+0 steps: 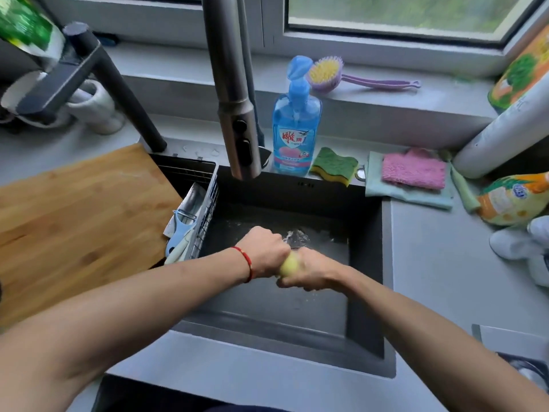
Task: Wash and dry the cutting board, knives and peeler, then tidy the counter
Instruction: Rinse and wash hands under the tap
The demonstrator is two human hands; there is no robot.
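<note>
Two bare forearms reach forward and meet low in the middle. The left hand (264, 248) is curled into a fist, a red string around its wrist. The right hand (309, 270) is also curled, fingers wrapped, pressed against the left hand, knuckles touching.

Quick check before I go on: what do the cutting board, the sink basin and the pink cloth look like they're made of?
Cutting board: wood, probably bamboo, judging by the glued strips and grain; matte finish.
Sink basin: dark grey and matte, with sharp square corners; coated steel or composite, can't tell which.
Pink cloth: fuzzy, looped pile, likely microfibre.
</note>
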